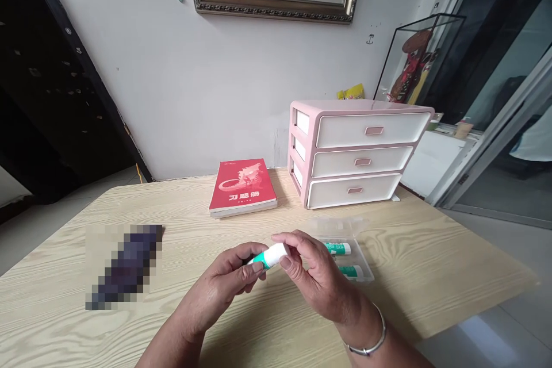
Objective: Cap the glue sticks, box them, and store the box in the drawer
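Both hands hold one white and green glue stick (272, 255) just above the wooden table (181, 322). My left hand (224, 287) is closed round its green end. My right hand (310, 273), with a silver bangle on the wrist, pinches the white end between thumb and fingers. Just right of my hands lies an open clear plastic pack (349, 247) with two more glue sticks (340, 249) in it.
A red book (242, 187) lies at the back middle of the table. A pink and white three-drawer organizer (356, 152) stands to its right, drawers closed. A blurred dark object (127, 264) lies at the left. The table's right edge drops to the floor.
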A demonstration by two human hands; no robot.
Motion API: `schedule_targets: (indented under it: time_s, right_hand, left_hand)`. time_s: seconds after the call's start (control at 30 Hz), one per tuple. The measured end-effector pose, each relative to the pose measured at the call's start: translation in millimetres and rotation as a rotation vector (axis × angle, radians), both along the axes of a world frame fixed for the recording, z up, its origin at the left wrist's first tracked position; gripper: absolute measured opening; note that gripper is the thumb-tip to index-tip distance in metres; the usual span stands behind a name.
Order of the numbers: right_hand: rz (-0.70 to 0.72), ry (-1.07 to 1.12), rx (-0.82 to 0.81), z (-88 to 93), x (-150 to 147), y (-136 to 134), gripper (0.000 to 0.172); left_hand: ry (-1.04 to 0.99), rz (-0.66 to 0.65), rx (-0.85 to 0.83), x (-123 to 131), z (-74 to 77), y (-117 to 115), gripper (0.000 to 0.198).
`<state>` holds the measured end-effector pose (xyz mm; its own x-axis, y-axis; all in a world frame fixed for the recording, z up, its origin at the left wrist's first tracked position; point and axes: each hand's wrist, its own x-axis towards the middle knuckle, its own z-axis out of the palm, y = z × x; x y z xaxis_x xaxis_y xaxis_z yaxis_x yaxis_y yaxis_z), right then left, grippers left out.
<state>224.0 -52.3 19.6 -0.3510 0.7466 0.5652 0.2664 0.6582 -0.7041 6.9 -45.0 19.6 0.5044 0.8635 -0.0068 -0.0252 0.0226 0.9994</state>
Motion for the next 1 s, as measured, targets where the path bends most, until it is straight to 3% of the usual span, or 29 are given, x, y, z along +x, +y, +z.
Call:
schedule_targets:
  time_s: [0.5,0.73,1.0]
  right_hand:
    - [-0.069,0.022,-0.125,-3.0,-9.0,2.7,0.022]
    - [-0.205,0.087,-0.313,-11.5,-17.5,9.0,0.029]
    - [-0.043,0.034,-0.160,-3.4,-12.5,-0.4,0.031]
  left_hand:
    - [0.340,-0.004,0.317,3.4,9.6,-2.0,0.034]
    - [0.499,0.173,0.565,16.4,-2.6,-1.7,0.029]
    - [0.325,-0.014,0.341,3.9,10.9,-1.0,0.034]
